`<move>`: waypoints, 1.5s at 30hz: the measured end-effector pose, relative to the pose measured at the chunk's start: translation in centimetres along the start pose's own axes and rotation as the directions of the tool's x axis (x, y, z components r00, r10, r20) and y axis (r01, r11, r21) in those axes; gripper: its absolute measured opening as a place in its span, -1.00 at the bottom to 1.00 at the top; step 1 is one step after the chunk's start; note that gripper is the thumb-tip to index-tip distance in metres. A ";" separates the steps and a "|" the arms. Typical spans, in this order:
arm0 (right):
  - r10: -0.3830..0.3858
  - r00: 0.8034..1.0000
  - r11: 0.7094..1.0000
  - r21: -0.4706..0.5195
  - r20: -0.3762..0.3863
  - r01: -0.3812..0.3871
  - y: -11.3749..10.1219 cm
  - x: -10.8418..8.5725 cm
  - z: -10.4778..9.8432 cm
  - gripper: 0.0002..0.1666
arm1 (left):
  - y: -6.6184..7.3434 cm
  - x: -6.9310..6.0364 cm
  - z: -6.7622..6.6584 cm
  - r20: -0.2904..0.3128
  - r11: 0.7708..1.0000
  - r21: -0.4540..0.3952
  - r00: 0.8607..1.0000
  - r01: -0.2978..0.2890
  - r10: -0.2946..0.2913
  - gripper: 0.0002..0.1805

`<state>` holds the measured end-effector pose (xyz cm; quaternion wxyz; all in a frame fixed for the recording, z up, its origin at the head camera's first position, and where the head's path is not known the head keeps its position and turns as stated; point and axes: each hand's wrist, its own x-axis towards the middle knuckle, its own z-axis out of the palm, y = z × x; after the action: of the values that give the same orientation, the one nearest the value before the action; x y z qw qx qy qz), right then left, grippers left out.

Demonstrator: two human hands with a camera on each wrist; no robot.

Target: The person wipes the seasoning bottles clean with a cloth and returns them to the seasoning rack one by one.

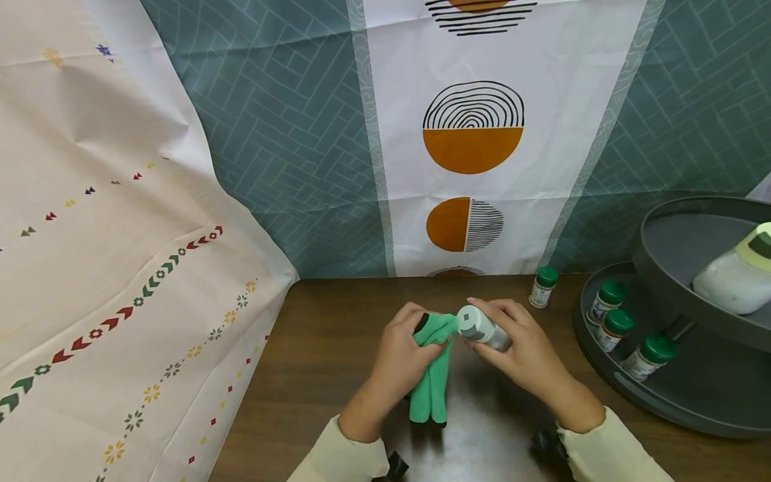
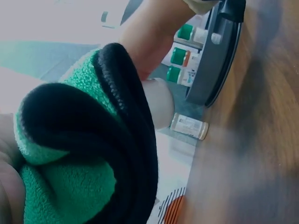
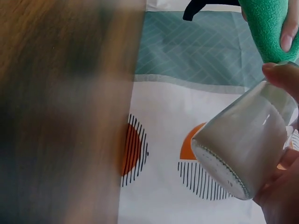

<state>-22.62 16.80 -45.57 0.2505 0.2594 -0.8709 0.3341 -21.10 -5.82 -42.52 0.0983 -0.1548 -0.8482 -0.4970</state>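
Note:
In the head view, my left hand [image 1: 394, 358] grips a folded green cloth [image 1: 430, 388] with black edging, which hangs down in front of the fingers. Close by on the right, my right hand [image 1: 533, 351] holds a small jar [image 1: 482, 327] with a pale lid, tilted so that the lid faces the cloth. In the right wrist view the cloth [image 3: 268, 28] touches the lid end of the jar [image 3: 243, 140], whose glass base points away. Folds of the cloth [image 2: 70, 191] fill much of the left wrist view and hide most of the left fingers.
A dark two-tier round stand [image 1: 626, 388] is at the right, with three green-lidded jars [image 1: 647, 358] on its lower tier and a white container [image 1: 731, 281] above. Another green-lidded jar [image 1: 544, 288] stands on the wooden table [image 1: 325, 348] near the back edge, before a patterned curtain [image 1: 271, 134].

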 end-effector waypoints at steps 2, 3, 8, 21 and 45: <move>-0.009 1.000 1.000 -0.013 0.002 0.009 0.2 0.0 0.1 -0.03 | 0.0 -0.1 0.2 0.016 1.000 0.011 1.000 -0.008 0.008 -0.72; -0.010 1.000 1.000 -0.019 0.005 0.010 0.3 0.0 0.1 -0.04 | 0.0 -0.1 0.3 0.027 1.000 0.014 1.000 -0.016 0.015 -0.72; 0.007 0.999 0.999 -0.033 0.038 -0.006 0.7 -0.1 0.3 -0.07 | 0.0 -0.2 0.5 0.077 0.999 0.020 0.996 -0.043 0.041 -0.72; -0.013 0.991 0.998 -0.064 0.131 0.022 0.5 -0.7 1.3 -0.09 | -0.3 -0.3 0.8 0.090 1.000 -0.001 0.996 -0.016 0.016 -0.75; -0.033 0.990 0.997 -0.059 0.138 0.041 0.3 -0.3 -0.6 -0.08 | -0.7 0.2 0.7 0.053 0.998 0.066 0.999 -0.008 0.004 -0.72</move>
<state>-22.45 17.49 -45.46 0.2040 0.2901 -0.8909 0.2837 -21.56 -5.47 -43.41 0.0825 -0.1670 -0.8659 -0.4643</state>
